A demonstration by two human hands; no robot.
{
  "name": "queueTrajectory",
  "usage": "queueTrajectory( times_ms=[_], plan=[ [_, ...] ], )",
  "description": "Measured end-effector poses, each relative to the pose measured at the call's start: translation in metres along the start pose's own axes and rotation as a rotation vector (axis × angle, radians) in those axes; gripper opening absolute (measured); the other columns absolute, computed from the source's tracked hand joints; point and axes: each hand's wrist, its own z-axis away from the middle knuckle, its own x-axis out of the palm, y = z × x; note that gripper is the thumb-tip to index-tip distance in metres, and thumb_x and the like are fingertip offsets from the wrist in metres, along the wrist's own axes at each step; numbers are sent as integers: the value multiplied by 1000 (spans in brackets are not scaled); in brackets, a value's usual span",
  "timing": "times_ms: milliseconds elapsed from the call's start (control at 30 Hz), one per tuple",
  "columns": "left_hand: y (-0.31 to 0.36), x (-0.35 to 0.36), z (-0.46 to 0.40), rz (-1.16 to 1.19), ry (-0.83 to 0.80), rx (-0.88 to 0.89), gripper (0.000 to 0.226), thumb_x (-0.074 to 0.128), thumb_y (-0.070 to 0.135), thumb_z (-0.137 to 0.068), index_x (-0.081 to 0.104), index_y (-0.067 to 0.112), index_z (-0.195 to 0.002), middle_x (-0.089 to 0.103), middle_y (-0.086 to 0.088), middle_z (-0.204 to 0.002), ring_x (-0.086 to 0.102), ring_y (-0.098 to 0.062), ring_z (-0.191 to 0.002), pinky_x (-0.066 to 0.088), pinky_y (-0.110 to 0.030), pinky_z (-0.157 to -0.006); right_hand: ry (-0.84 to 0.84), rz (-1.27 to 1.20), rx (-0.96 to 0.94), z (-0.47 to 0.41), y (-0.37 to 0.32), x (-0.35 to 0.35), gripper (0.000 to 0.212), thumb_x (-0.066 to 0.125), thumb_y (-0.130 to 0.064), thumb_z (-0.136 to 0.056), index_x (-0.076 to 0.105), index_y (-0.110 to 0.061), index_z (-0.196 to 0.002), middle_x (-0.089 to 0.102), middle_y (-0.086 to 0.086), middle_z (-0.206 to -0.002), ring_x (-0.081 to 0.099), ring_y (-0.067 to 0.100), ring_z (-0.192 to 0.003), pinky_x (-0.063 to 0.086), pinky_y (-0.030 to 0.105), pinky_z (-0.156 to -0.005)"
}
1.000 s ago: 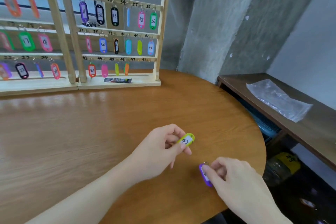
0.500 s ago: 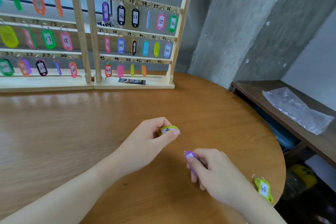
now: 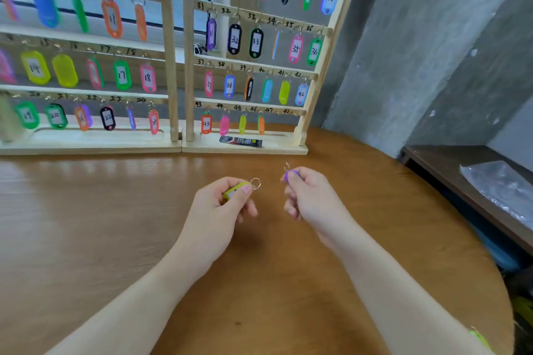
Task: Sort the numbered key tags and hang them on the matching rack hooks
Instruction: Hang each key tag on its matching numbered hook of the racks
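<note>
The left hand (image 3: 219, 210) pinches a yellow tag (image 3: 235, 192); the right hand (image 3: 310, 200) pinches a purple tag (image 3: 291, 174); both are above the table (image 3: 86, 225); next, I think, each goes on its numbered hook on the rack (image 3: 326, 52).

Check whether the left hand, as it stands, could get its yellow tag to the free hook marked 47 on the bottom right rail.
Probably yes: the left hand grips the yellow tag, ring free; bare table lies before hook 47.
</note>
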Motion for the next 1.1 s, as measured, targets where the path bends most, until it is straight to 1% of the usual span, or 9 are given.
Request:
queueTrajectory(
  times_ms=[167,300,400,633,767,867,933,1033,1100],
  plan=[
    [5,-16,-38,-69,77,61,20,55,25,-103,69,15,-91,68,-2,-67,49,-12,-61,43,-28,-62,100,-121,-101,-42,-26,9,30,38,-24,-110,59,-12,-92,40,-2,-64,37,12,-52,33,22,-46],
    [9,-15,-69,-115,93,115,26,55,27,-103,66,13,-84,66,-8,-67,47,-20,-60,40,-33,-62,81,-272,-129,-71,-40,11,31,37,-24,-111,57,-9,-92,35,-1,-62,32,12,-52,30,20,-43],
    [6,-7,-88,-100,107,110,24,57,27,-102,65,13,-85,65,2,-63,46,-18,-59,39,-28,-57,54,-364,-130,-93,-42,12,32,36,-26,-111,56,-11,-91,34,-3,-61,32,12,-52,27,22,-44],
    [-1,20,-137,-181,51,190,15,59,24,-101,65,15,-89,64,0,-60,44,-9,-48,33,-17,-49,75,-475,-116,-144,-27,26,33,36,-26,-111,54,-13,-86,34,-5,-57,30,12,-50,23,23,-44],
    [1,41,-164,-186,105,245,11,60,22,-99,65,19,-90,66,3,-67,60,-8,-63,42,-12,-57,89,-494,-142,-159,-11,31,34,40,-23,-110,55,-15,-80,37,-3,-55,32,13,-48,28,20,-42],
    [-2,53,-176,-274,146,300,10,59,26,-100,65,23,-93,67,7,-77,64,-9,-77,49,-23,-67,68,-525,-163,-164,-1,40,30,42,-26,-110,59,-9,-91,44,0,-59,40,12,-53,31,24,-46],
    [-7,58,-182,-282,183,334,11,59,27,-99,65,23,-92,65,10,-75,62,-7,-75,50,-27,-68,63,-532,-146,-167,5,41,32,43,-28,-109,57,-3,-96,47,2,-65,42,13,-57,33,25,-48],
    [-13,58,-187,-303,232,392,11,57,28,-100,63,25,-91,62,11,-70,57,-3,-63,40,-17,-58,97,-526,-163,-172,8,37,30,43,-26,-109,58,-1,-100,46,1,-65,40,12,-56,34,24,-47],
    [-16,56,-190,-311,262,424,10,57,28,-100,62,24,-92,61,10,-68,56,-4,-59,39,-18,-57,99,-467,-194,-174,9,33,30,43,-27,-109,59,-6,-96,45,-2,-63,39,11,-56,35,25,-49]
  ],
)
